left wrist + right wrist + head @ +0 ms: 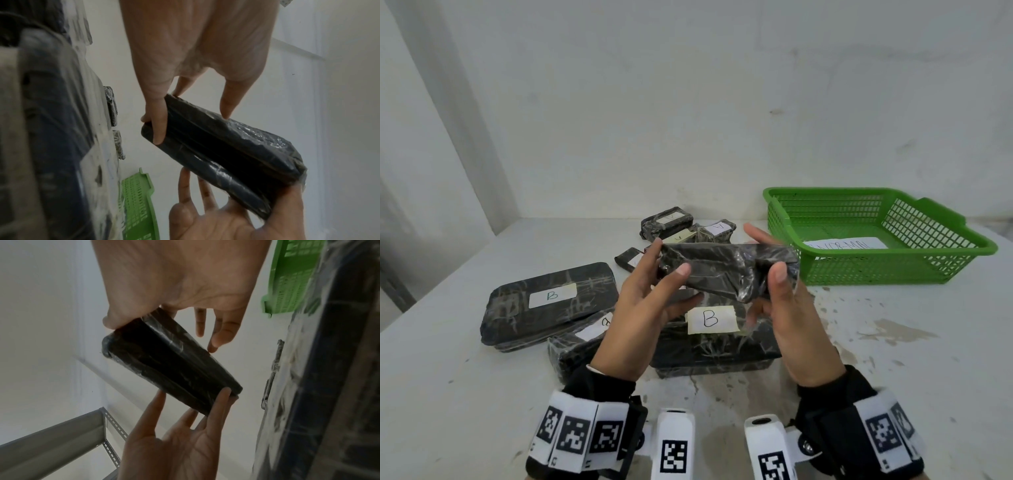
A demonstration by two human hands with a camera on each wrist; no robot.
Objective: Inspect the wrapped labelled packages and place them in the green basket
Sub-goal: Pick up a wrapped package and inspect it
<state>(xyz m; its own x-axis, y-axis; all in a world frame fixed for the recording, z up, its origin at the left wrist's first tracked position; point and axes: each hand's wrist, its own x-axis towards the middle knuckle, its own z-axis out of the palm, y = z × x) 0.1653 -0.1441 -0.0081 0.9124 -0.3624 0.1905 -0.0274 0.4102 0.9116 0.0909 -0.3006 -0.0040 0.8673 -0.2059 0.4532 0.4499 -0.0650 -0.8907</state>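
1. Both hands hold one wrapped package (726, 265) in the air over the table (893, 377): the left hand (643, 308) pinches its left end between thumb and fingers, and the right hand (784, 301) grips its right end.
2. To inspect it well, I would turn it slowly with fingertips at the ends, so the film stays uncovered.
3. Its label is not visible in any view.
4. Below lie packages marked B (710, 318); some further labels (717, 226) are partly hidden.
5. The green basket (893, 270) stands far right; the paper inside (846, 244) reads unclearly.
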